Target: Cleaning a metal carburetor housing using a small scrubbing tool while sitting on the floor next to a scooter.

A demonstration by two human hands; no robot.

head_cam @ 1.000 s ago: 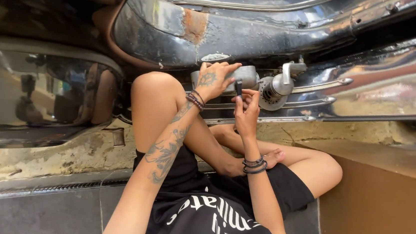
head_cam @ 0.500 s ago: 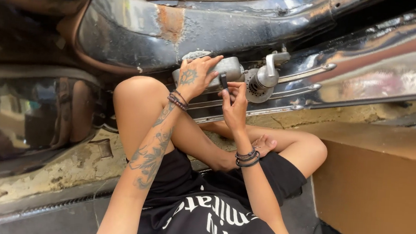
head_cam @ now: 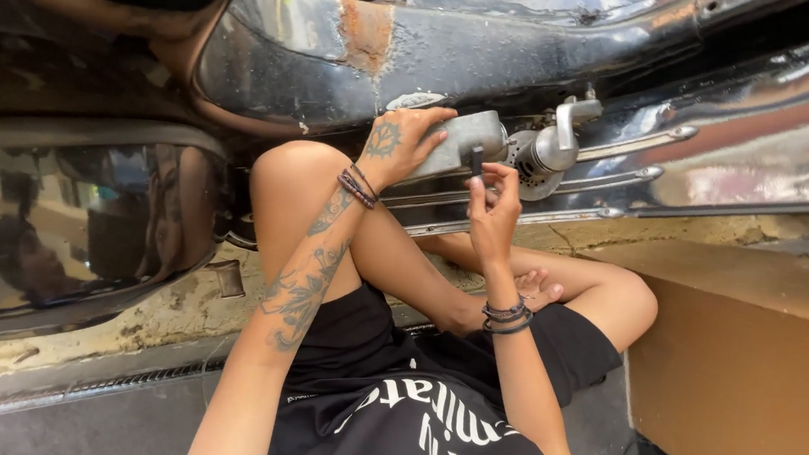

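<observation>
Firstly, left hand (head_cam: 394,144): wrapped around grey grinder body (head_cam: 456,144), steadying it.
Right hand (head_cam: 492,206): fingers pinch small dark key (head_cam: 477,159); keep it square.

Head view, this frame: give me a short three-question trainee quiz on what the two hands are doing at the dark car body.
1. True or false: the left hand rests on the grey metal angle grinder.
2. Which patch sits above the grinder on the dark glossy car body panel? A) a rust-brown patch of flaked paint B) a blue sticker C) a strip of white tape
3. Fill in: the right hand pinches a small dark ____ part at the grinder's body.

Key
1. True: its palm and fingers lie over the grinder's housing.
2. A: the rust patch.
3. Rod-shaped; this small dark part is too small to identify further.
</observation>
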